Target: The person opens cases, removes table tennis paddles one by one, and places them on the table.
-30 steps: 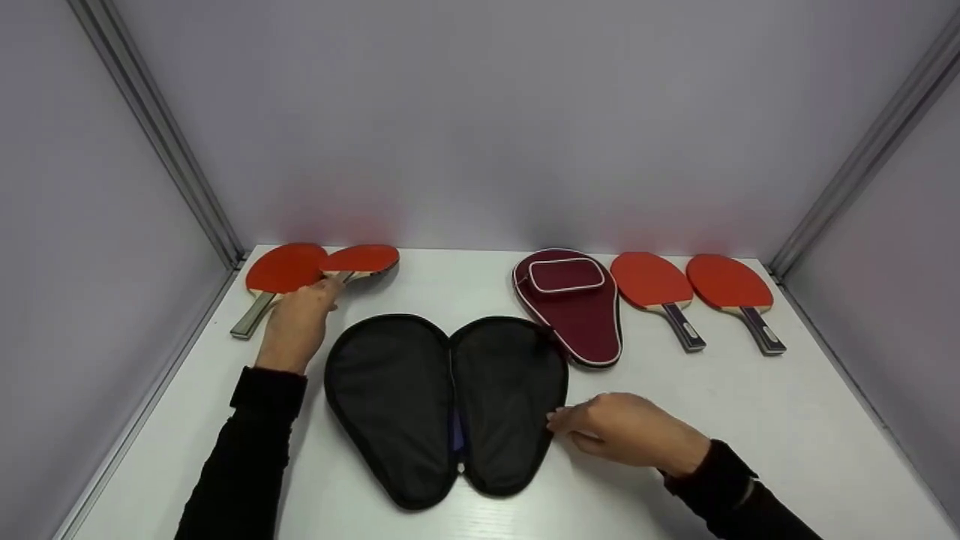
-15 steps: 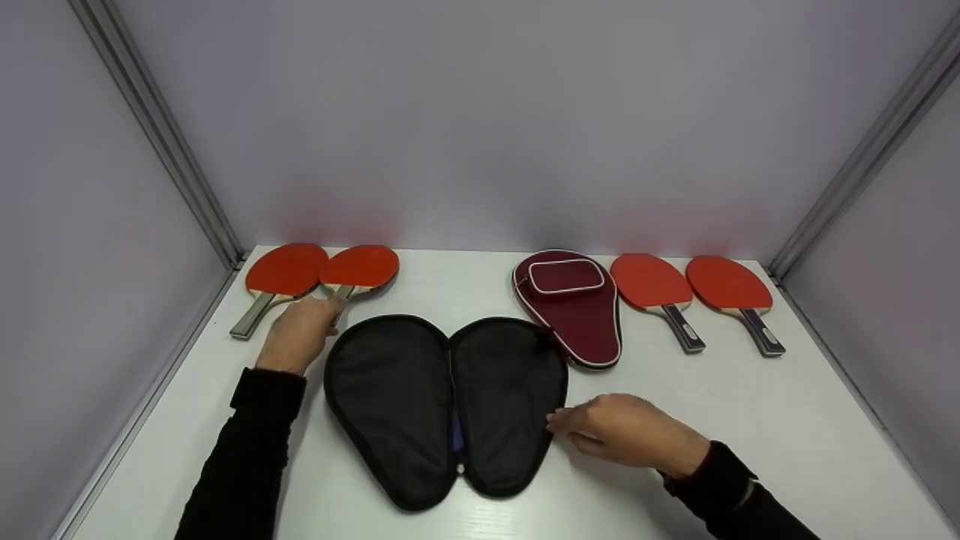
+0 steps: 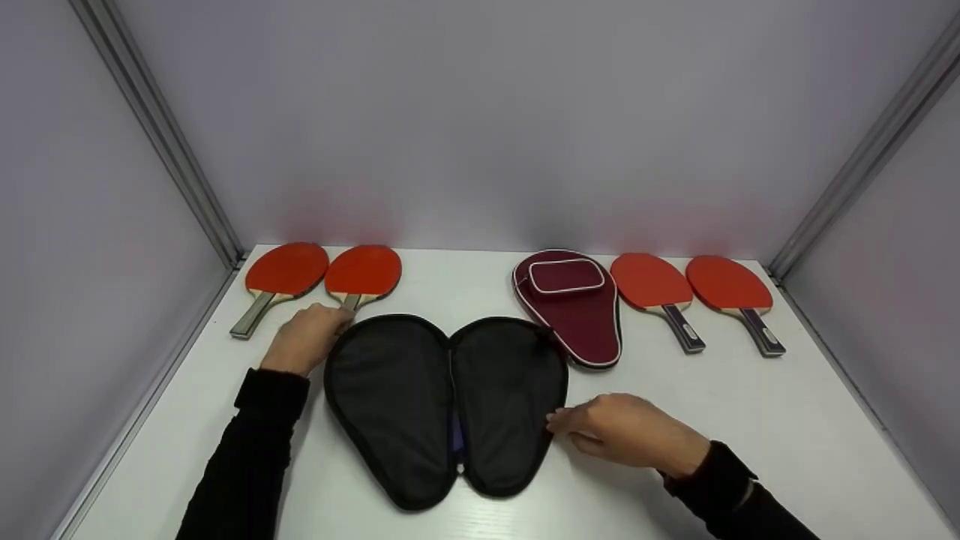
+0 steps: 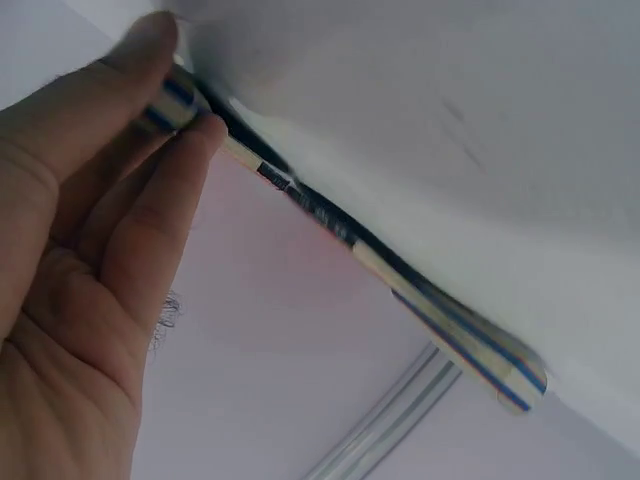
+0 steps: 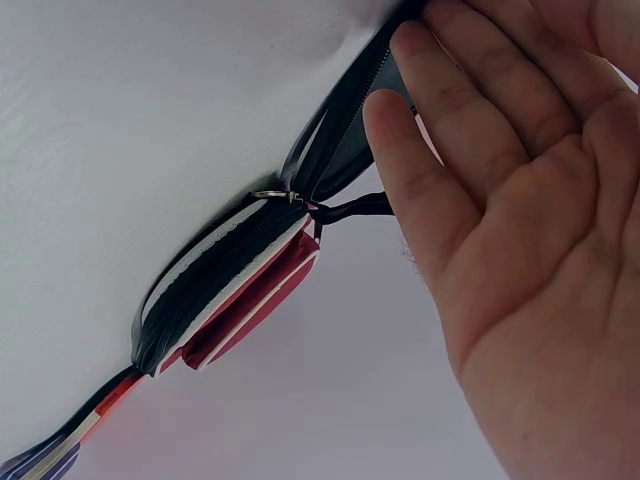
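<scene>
In the head view my left hand (image 3: 307, 339) pinches the handle of a red table tennis paddle (image 3: 365, 271) at the back left. The left wrist view shows thumb and fingers around the striped handle end (image 4: 172, 100). Just in front of that paddle, a black paddle case (image 3: 390, 405) lies spread open on the white table, a bit of purple showing at its middle. With nearly straight fingers, my right hand (image 3: 628, 429) touches the case's right edge. Seen from the right wrist, those fingertips cover part of the case's zippered rim (image 5: 350, 130).
Another red paddle (image 3: 287, 268) lies left of the held one. Behind the black case's right half is a maroon paddle case (image 3: 581, 322) with white piping. Two more red paddles (image 3: 651, 279) lie at the back right. Grey walls (image 3: 480, 127) enclose the table.
The left paddle's blade, tilted a second ago, now faces upward more. My left hand has come slightly toward me and to the right on its handle. The right hand stays still.
</scene>
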`<action>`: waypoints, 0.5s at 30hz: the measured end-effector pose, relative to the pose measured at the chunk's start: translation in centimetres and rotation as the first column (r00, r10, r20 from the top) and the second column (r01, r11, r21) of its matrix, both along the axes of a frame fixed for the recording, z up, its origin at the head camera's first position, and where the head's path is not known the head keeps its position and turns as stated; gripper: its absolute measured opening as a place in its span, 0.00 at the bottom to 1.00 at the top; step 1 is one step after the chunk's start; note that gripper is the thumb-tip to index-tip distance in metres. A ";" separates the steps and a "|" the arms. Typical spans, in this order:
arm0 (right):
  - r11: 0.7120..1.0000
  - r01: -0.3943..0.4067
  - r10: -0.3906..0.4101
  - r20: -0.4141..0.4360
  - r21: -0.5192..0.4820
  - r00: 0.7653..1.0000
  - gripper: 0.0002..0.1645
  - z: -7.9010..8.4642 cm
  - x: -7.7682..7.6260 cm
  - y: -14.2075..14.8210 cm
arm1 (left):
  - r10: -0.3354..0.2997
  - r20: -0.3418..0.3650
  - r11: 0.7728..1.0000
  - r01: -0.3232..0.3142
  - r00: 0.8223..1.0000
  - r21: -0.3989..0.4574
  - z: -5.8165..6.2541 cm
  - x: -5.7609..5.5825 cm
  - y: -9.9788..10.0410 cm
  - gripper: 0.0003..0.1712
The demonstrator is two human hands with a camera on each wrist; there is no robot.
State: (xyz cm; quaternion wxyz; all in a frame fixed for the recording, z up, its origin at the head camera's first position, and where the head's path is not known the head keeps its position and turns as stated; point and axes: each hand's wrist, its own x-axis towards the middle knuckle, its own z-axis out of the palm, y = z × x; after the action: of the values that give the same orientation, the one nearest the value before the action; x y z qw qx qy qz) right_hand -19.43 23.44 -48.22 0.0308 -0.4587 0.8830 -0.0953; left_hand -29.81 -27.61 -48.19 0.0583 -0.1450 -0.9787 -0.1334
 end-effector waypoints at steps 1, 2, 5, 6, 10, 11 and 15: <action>1.000 0.005 -0.005 0.006 0.004 1.000 0.17 0.0 0.0 0.0 | -0.002 0.007 1.000 0.002 1.000 0.005 0.0 0.0 0.0 0.12; 1.000 0.006 -0.006 0.006 0.006 1.000 0.17 0.0 0.0 0.0 | -0.002 0.009 1.000 0.002 1.000 0.006 -0.1 0.0 0.1 0.12; 1.000 0.013 -0.013 0.012 0.011 1.000 0.18 0.1 0.0 0.0 | 0.002 -0.014 1.000 -0.002 1.000 -0.007 -0.2 -0.1 0.0 0.10; 1.000 0.013 -0.013 0.013 0.009 1.000 0.18 0.1 0.0 0.0 | 0.005 -0.021 1.000 -0.005 1.000 -0.011 -0.2 0.0 -0.1 0.09; 1.000 0.009 -0.009 0.018 -0.002 1.000 0.18 0.1 0.0 0.0 | 0.016 -0.031 1.000 -0.016 0.999 -0.006 0.0 0.0 -0.6 0.05; 1.000 0.009 -0.009 0.019 -0.003 1.000 0.18 0.1 0.0 0.0 | 0.020 -0.022 1.000 -0.020 1.000 -0.001 0.1 0.1 -0.7 0.04; 1.000 0.018 -0.018 0.024 0.011 1.000 0.18 0.1 -0.1 0.0 | 0.049 0.014 0.997 -0.049 0.999 0.054 1.1 0.2 -0.9 0.08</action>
State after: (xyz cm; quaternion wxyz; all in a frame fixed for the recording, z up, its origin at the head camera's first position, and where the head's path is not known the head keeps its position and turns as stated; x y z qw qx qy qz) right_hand -19.49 23.45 -48.11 0.0429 -0.4494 0.8871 -0.0961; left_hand -29.65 -28.54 -47.13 0.0593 -0.1185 -0.9783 -0.1595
